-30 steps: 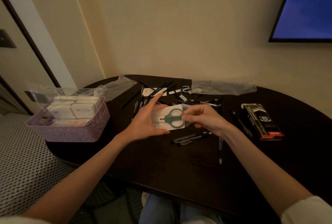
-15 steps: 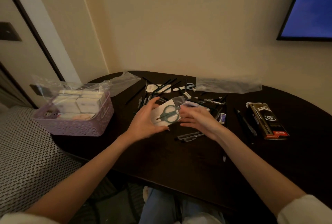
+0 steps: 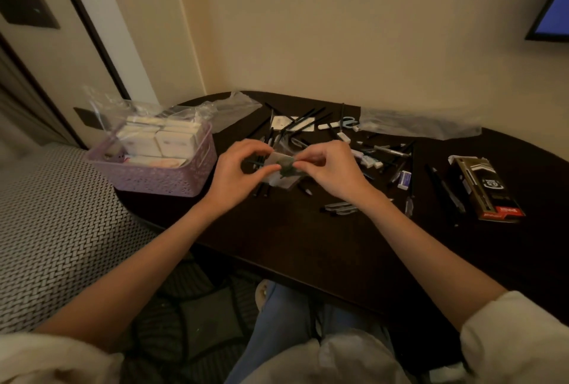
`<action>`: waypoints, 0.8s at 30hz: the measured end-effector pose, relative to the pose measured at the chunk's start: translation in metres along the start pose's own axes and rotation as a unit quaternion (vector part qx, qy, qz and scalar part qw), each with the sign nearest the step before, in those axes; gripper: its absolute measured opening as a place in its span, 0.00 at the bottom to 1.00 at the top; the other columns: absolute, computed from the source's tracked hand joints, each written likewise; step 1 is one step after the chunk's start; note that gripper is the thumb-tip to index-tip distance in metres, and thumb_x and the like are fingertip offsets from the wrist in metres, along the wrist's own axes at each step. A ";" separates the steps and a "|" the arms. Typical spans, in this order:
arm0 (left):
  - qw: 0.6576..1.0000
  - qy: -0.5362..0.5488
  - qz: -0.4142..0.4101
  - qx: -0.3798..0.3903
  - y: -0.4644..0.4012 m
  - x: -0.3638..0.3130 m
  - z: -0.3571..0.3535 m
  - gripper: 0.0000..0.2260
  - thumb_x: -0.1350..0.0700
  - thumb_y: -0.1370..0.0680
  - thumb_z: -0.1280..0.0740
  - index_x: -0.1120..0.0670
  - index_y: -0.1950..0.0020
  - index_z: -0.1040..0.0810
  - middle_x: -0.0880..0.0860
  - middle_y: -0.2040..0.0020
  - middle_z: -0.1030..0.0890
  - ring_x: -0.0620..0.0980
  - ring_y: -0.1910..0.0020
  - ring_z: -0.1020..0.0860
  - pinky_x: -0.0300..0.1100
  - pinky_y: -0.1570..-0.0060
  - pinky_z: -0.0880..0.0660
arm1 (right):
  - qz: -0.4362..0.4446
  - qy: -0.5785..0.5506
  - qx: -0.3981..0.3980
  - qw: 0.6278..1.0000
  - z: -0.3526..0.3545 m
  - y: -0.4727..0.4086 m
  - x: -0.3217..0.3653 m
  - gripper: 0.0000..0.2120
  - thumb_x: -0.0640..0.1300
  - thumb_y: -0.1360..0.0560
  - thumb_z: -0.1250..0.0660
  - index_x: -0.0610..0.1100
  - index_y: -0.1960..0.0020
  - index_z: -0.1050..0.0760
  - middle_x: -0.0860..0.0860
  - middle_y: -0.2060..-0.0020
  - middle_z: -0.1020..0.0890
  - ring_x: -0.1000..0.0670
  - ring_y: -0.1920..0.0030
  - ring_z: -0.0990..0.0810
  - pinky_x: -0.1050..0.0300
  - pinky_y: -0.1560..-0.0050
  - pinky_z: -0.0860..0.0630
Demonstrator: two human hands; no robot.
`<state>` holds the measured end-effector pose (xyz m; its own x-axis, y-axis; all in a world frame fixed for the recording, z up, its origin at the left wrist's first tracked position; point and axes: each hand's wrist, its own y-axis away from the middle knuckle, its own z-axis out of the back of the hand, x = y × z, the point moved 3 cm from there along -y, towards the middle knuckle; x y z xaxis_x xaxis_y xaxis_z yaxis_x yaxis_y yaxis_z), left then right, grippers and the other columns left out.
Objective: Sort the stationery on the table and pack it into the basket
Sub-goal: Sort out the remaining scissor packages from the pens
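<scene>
- Two hands meet at frame centre, above the table [image 3: 308, 248]; we see both on one small packet [image 3: 281, 165] with green scissors inside.
- Left hand [image 3: 237, 172]: fingers curled, thumb and fingertips pinching the packet's left edge.
- Right hand [image 3: 331, 169]: fingers curled, pinching the packet's right edge from above.
- Packet is blurred; we cannot tell whether its lower edge touches the table.
- Basket [image 3: 160, 174], lilac, sits at the table's left edge, left of the left hand. It holds white boxes [image 3: 160, 140] inside a clear bag [image 3: 129, 106].
- Pens [image 3: 311, 120] lie scattered in a loose heap behind the hands, toward the wall; more pens [image 3: 340, 207] lie just below the right wrist.
- Blue scissors [image 3: 349, 122] lie among the far pens.
- Eraser [image 3: 405, 179] lies right of the right hand.
- Pen box [image 3: 486, 189], dark with a red end, lies at right of frame, well apart from the basket.
- Second clear bag [image 3: 421, 126] lies along the far edge, upper right of the table.
</scene>
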<state>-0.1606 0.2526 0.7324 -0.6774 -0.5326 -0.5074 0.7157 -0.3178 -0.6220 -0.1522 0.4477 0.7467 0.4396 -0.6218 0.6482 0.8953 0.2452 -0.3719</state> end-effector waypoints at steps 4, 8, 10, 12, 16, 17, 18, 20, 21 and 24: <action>0.999 -0.018 -0.028 0.024 0.017 -0.007 0.003 0.13 0.50 0.29 0.26 0.55 0.48 0.18 0.49 0.50 0.18 0.44 0.49 0.21 0.43 0.49 0.24 | 0.081 0.150 0.038 0.985 -0.017 0.018 -0.002 0.10 0.46 0.25 0.31 0.50 0.44 0.18 0.55 0.54 0.15 0.56 0.54 0.19 0.57 0.51 0.23; 0.997 -0.017 -0.060 0.047 0.039 -0.011 -0.001 0.08 0.54 0.29 0.24 0.55 0.53 0.16 0.49 0.54 0.17 0.46 0.54 0.20 0.46 0.54 0.22 | 0.144 0.183 0.034 0.972 -0.029 0.038 -0.007 0.10 0.46 0.25 0.30 0.49 0.44 0.18 0.53 0.52 0.15 0.53 0.51 0.17 0.53 0.53 0.20; 0.994 -0.021 -0.074 0.072 0.052 -0.010 -0.005 0.06 0.56 0.29 0.24 0.55 0.54 0.16 0.49 0.55 0.16 0.47 0.55 0.20 0.47 0.55 0.22 | 0.165 0.184 0.038 0.968 -0.035 0.049 -0.011 0.10 0.44 0.27 0.28 0.47 0.46 0.17 0.52 0.51 0.15 0.52 0.50 0.17 0.52 0.54 0.19; 0.989 -0.037 -0.083 0.119 0.065 -0.008 -0.013 0.06 0.56 0.28 0.25 0.55 0.54 0.16 0.49 0.54 0.17 0.47 0.53 0.20 0.48 0.55 0.22 | 0.172 0.186 0.055 0.966 -0.041 0.060 -0.019 0.09 0.44 0.28 0.27 0.46 0.48 0.17 0.51 0.50 0.15 0.51 0.49 0.17 0.51 0.54 0.19; 0.977 -0.066 -0.084 0.187 0.084 0.000 -0.026 0.04 0.58 0.28 0.25 0.55 0.55 0.17 0.50 0.53 0.17 0.47 0.53 0.20 0.48 0.56 0.21 | 0.174 0.201 0.100 0.959 -0.055 0.077 -0.036 0.10 0.44 0.27 0.28 0.45 0.46 0.17 0.49 0.46 0.16 0.49 0.46 0.18 0.49 0.55 0.19; 0.976 -0.068 -0.080 0.192 0.086 0.002 -0.028 0.04 0.58 0.28 0.25 0.55 0.55 0.17 0.50 0.53 0.17 0.47 0.53 0.20 0.48 0.57 0.21 | 0.173 0.201 0.107 0.958 -0.058 0.081 -0.039 0.10 0.44 0.27 0.28 0.46 0.46 0.17 0.49 0.46 0.17 0.48 0.45 0.18 0.49 0.55 0.19; 0.975 -0.069 -0.076 0.196 0.089 0.004 -0.029 0.04 0.59 0.29 0.25 0.55 0.55 0.17 0.50 0.54 0.17 0.47 0.54 0.20 0.48 0.57 0.21 | 0.173 0.200 0.111 0.958 -0.060 0.085 -0.041 0.10 0.44 0.27 0.28 0.46 0.46 0.17 0.49 0.45 0.17 0.48 0.45 0.18 0.49 0.54 0.18; 0.974 -0.070 -0.070 0.206 0.093 0.006 -0.031 0.04 0.59 0.29 0.25 0.55 0.56 0.17 0.50 0.55 0.17 0.47 0.54 0.20 0.49 0.58 0.20 | 0.173 0.199 0.112 0.958 -0.063 0.093 -0.045 0.10 0.44 0.27 0.28 0.45 0.46 0.17 0.48 0.44 0.17 0.48 0.44 0.18 0.50 0.50 0.19; 0.972 -0.071 -0.069 0.212 0.095 0.007 -0.031 0.04 0.60 0.29 0.25 0.55 0.56 0.17 0.50 0.55 0.17 0.47 0.54 0.20 0.48 0.58 0.20 | 0.170 0.196 0.111 0.959 -0.063 0.096 -0.046 0.11 0.44 0.27 0.28 0.45 0.45 0.17 0.48 0.43 0.18 0.48 0.43 0.19 0.51 0.48 0.20; 0.969 -0.076 -0.068 0.226 0.097 0.006 -0.032 0.03 0.59 0.28 0.26 0.55 0.57 0.18 0.51 0.53 0.18 0.47 0.54 0.20 0.48 0.57 0.20 | 0.148 0.165 0.109 0.969 -0.062 0.098 -0.050 0.12 0.46 0.26 0.28 0.46 0.44 0.18 0.49 0.41 0.19 0.50 0.40 0.20 0.52 0.43 0.22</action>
<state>-0.1006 0.2437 0.6500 -0.7626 -0.5604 -0.3231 0.6459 -0.6864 -0.3341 -0.0911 0.4564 0.6366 0.6639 -0.6962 0.2732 0.7439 0.5775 -0.3363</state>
